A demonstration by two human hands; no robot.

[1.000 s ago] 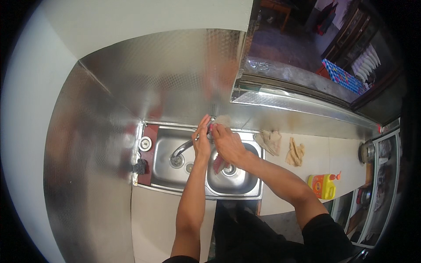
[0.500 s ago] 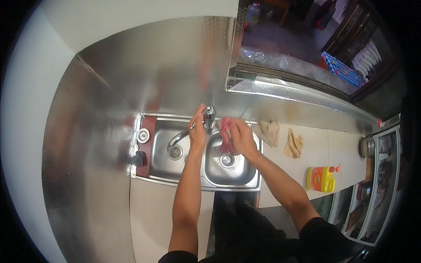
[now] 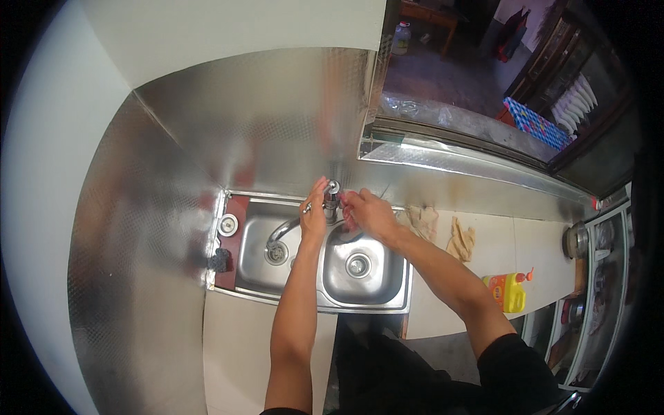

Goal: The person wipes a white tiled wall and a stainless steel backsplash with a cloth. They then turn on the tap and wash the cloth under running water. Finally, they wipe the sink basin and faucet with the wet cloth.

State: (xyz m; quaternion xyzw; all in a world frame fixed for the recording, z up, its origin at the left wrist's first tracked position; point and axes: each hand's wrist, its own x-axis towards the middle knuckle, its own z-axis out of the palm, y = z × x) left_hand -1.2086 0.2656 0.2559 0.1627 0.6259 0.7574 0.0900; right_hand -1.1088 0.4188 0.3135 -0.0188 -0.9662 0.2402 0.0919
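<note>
My left hand (image 3: 313,220) is upright against the left side of the chrome faucet (image 3: 333,188), its fingers stretched out straight. Part of the faucet is hidden behind that hand, and its curved spout (image 3: 282,231) reaches out over the left basin. In my right hand (image 3: 375,220) a red-pink cloth (image 3: 348,217) is bunched between the fingers, close to the right side of the faucet body. Both hands are over the back rim of the double steel sink (image 3: 363,299).
On the left ledge are a round strainer (image 3: 227,225) and a dark scouring pad (image 3: 220,260). Right of the sink lie a beige cloth (image 3: 422,220) and a tan cloth (image 3: 461,239). A yellow pump bottle (image 3: 512,293) stands near the counter edge. Steel sheeting (image 3: 256,124) lines the wall.
My right hand has brought the red-pink cloth from over the right basin up beside the faucet, where it hangs less low. My left hand stays by the faucet. The whole view has shifted slightly.
</note>
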